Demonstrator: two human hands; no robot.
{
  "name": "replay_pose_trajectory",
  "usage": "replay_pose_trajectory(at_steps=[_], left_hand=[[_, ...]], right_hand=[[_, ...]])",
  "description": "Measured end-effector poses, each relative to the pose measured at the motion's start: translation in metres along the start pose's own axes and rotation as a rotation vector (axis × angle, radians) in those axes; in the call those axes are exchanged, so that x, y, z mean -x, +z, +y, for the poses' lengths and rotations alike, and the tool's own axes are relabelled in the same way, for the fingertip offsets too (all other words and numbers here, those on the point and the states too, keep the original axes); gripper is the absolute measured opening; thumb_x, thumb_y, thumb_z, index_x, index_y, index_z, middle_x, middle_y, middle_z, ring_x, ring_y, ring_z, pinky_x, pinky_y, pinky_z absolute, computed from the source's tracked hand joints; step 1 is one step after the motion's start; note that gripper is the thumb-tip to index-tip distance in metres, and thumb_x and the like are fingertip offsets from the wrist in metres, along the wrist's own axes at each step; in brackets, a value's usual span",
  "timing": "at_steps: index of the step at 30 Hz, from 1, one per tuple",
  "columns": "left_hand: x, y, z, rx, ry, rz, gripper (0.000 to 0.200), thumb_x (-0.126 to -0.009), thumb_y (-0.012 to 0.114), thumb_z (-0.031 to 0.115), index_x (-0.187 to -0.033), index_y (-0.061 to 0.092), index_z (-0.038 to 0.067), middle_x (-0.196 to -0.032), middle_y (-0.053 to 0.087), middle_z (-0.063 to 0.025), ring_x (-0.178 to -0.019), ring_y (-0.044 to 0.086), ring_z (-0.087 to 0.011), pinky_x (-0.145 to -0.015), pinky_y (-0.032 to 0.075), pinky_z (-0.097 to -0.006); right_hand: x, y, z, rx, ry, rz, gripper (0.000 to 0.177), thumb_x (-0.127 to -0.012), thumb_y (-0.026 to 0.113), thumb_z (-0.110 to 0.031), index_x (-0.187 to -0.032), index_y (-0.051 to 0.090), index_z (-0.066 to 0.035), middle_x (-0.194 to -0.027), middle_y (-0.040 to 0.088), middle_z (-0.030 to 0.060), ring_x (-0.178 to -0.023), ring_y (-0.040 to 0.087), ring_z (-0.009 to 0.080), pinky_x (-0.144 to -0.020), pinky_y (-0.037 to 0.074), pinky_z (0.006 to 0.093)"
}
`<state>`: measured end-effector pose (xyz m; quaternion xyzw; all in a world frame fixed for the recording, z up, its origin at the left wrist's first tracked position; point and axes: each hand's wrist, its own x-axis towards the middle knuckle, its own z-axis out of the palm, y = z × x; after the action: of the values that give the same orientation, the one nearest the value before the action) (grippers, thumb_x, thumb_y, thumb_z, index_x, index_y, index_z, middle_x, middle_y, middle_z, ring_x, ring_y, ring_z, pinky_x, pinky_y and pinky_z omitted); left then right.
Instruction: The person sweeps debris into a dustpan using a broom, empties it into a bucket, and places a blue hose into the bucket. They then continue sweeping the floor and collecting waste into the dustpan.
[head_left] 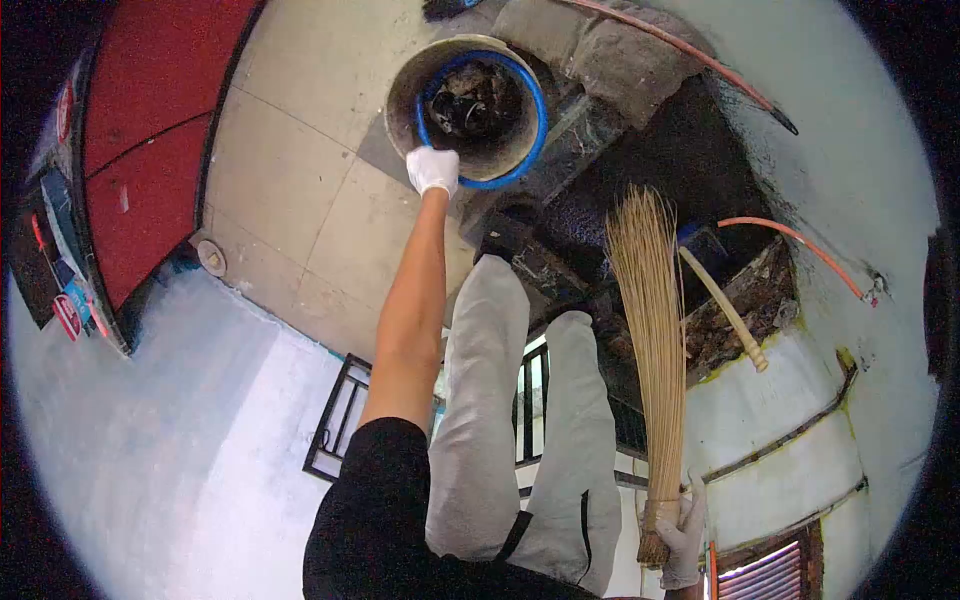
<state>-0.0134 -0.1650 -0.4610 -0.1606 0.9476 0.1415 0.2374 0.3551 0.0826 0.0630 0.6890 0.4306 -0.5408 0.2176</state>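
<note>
Person's L hand (433, 170), white-gloved, arm stretched well fwd, is closed in a fist on the near-left edge of the round bucket (403, 85). Can't tell if the fingers have the rim, the blue ring (541, 110) or both. Ring runs round the bucket's mouth & meets the hand. Bucket's mouth faces the camera; dark stuff (480, 95) inside, too murky to ID, lies just beyond the fist, apart from it.

R hand (683, 540), also white-gloved, is close to the body, wrapped round the bound butt end of the stick broom (645, 330); at least one finger lies up along the side. Broom's bristles point away from the person, tips fanned out over the dark area, well apart from the bucket. So bucket's at L hand, broom's in R hand, grey trouser legs (480, 400) btwn.

Nearby: pale curved stick (722, 308) just R of the bristles, an orange hose (800, 240) past it, a grey lumpy heap (635, 65) near the bucket's far R side, tiled floor (285, 170) to its L.
</note>
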Motion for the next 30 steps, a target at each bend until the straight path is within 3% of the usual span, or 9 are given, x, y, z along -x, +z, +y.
replay_pose_trajectory(at_steps=[6, 9, 12, 14, 15, 17, 23, 25, 30], left_hand=[[-0.047, 0.017, 0.035, -0.169, -0.023, -0.314, 0.045, -0.078, 0.053, 0.033, -0.103, 0.072, 0.001, -0.115, 0.067, -0.0221, -0.114, 0.061, -0.0391, -0.097, 0.047, -0.0450], [-0.039, -0.013, 0.057, -0.152, 0.048, -0.030, 0.042, -0.077, 0.059, 0.030, -0.110, 0.072, 0.008, -0.110, 0.068, -0.0236, -0.105, 0.065, -0.0388, -0.094, 0.050, -0.0446], [-0.039, -0.032, 0.055, 0.105, 0.409, -0.034, 0.038, -0.075, 0.064, 0.028, -0.107, 0.073, 0.009, -0.108, 0.067, -0.0239, -0.109, 0.061, -0.0396, -0.092, 0.049, -0.0448], [-0.011, -0.062, 0.062, 0.185, 0.588, -0.073, 0.036, -0.075, 0.063, 0.017, -0.108, 0.074, 0.008, -0.110, 0.069, -0.0206, -0.109, 0.063, -0.0348, -0.099, 0.047, -0.0411], [0.016, -0.084, 0.081, 0.134, 0.627, -0.145, 0.035, -0.078, 0.061, 0.008, -0.111, 0.072, 0.004, -0.115, 0.069, -0.0185, -0.111, 0.063, -0.0311, -0.101, 0.046, -0.0389], [0.032, -0.061, 0.070, 0.577, 0.635, -0.320, 0.038, -0.080, 0.056, -0.012, -0.116, 0.066, -0.003, -0.116, 0.067, -0.0144, -0.113, 0.061, -0.0227, -0.099, 0.048, -0.0339], [0.182, -0.070, 0.165, 0.814, 0.192, -0.972, 0.025, -0.089, 0.063, 0.000, -0.113, 0.065, -0.003, -0.107, 0.070, -0.0143, -0.097, 0.069, -0.0249, -0.091, 0.053, -0.0342], [0.213, -0.051, 0.188, 0.917, 0.204, -1.193, 0.030, -0.092, 0.061, 0.005, -0.120, 0.060, -0.003, -0.111, 0.069, -0.0168, -0.102, 0.069, -0.0269, -0.089, 0.054, -0.0349], [0.294, 0.002, 0.258, 0.746, 0.212, -1.373, 0.033, -0.094, 0.056, 0.006, -0.125, 0.057, -0.003, -0.121, 0.066, -0.0185, -0.109, 0.066, -0.0297, -0.094, 0.051, -0.0383]], right_hand=[[-0.022, -0.024, 0.037, 0.022, 0.001, -0.059, 0.103, -0.072, 0.081, -0.022, -0.152, 0.017, -0.008, -0.106, 0.062, 0.0215, -0.084, 0.069, 0.0271, -0.068, 0.061, 0.0377], [-0.008, -0.006, 0.023, -0.026, 0.017, 0.058, 0.109, -0.068, 0.087, -0.032, -0.151, 0.021, -0.007, -0.106, 0.062, 0.0213, -0.083, 0.069, 0.0268, -0.067, 0.061, 0.0382], [-0.014, -0.024, 0.048, 0.048, 0.021, -0.070, 0.099, -0.067, 0.080, -0.028, -0.149, 0.030, -0.004, -0.133, 0.047, 0.0160, -0.115, 0.056, 0.0258, -0.098, 0.049, 0.0382], [-0.022, -0.015, 0.039, 0.111, -0.024, -0.119, 0.096, -0.071, 0.078, -0.025, -0.150, 0.029, -0.004, -0.133, 0.048, 0.0142, -0.118, 0.054, 0.0257, -0.101, 0.046, 0.0382], [-0.015, -0.005, 0.021, 0.009, -0.001, -0.096, 0.090, -0.076, 0.076, -0.023, -0.150, 0.029, -0.003, -0.135, 0.049, 0.0120, -0.123, 0.051, 0.0243, -0.103, 0.044, 0.0388], [-0.006, -0.023, 0.039, -0.107, 0.159, 0.006, 0.085, -0.079, 0.075, -0.022, -0.149, 0.031, -0.002, -0.137, 0.049, 0.0115, -0.125, 0.050, 0.0240, -0.104, 0.043, 0.0396], [-0.017, -0.062, 0.122, -0.336, 0.095, -0.262, 0.081, -0.080, 0.076, -0.024, -0.146, 0.037, 0.001, -0.129, 0.054, 0.0109, -0.121, 0.052, 0.0234, -0.104, 0.043, 0.0379], [-0.014, -0.067, 0.143, -0.457, 0.166, -0.170, 0.080, -0.080, 0.075, -0.024, -0.146, 0.038, 0.001, -0.125, 0.055, 0.0102, -0.114, 0.055, 0.0202, -0.098, 0.048, 0.0353], [-0.002, -0.083, 0.196, -0.704, 0.181, -0.144, 0.084, -0.077, 0.077, -0.024, -0.145, 0.037, 0.003, -0.125, 0.056, 0.0101, -0.103, 0.061, 0.0190, -0.086, 0.054, 0.0335]])
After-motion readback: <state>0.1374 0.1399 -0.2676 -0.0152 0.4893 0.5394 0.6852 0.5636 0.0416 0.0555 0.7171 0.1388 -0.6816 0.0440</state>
